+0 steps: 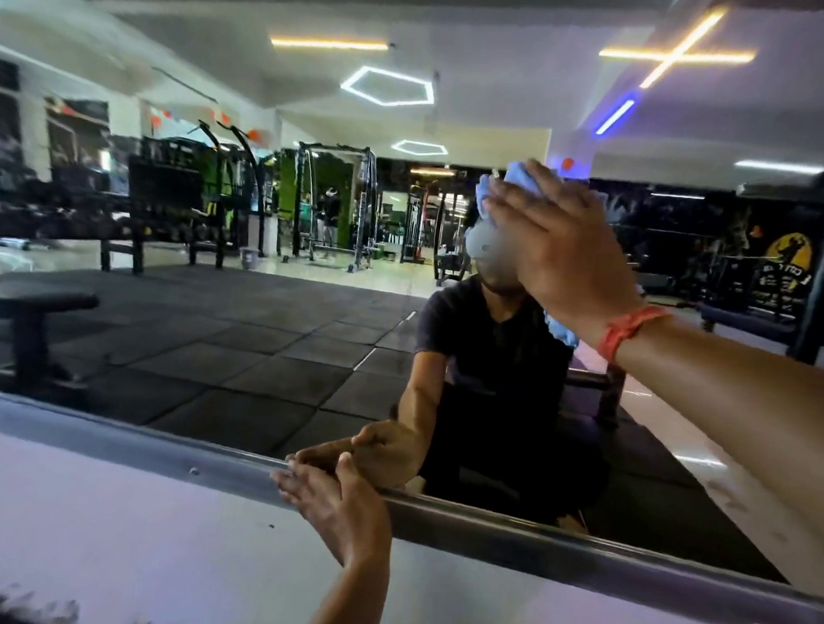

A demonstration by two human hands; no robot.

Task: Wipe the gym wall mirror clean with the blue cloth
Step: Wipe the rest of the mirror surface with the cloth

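The soft, light blue cloth [522,178] is pressed flat by the open right hand [554,245] against the rigid, fragile mirror [256,302], while its lower frame [532,526] is touched by the left hand [335,505], fingers straight.

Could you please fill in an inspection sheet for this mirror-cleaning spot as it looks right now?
Surface: large gym wall mirror, dark metal frame rail along its bottom edge.
Job's things: crumpled blue cloth flat against the glass.
Clutter: nothing seen.
Grippers: right hand presses the cloth with straight fingers; left hand rests on the rail.
Cables: nothing seen.
Surroundings: white wall below; gym machines and ceiling lights reflected.
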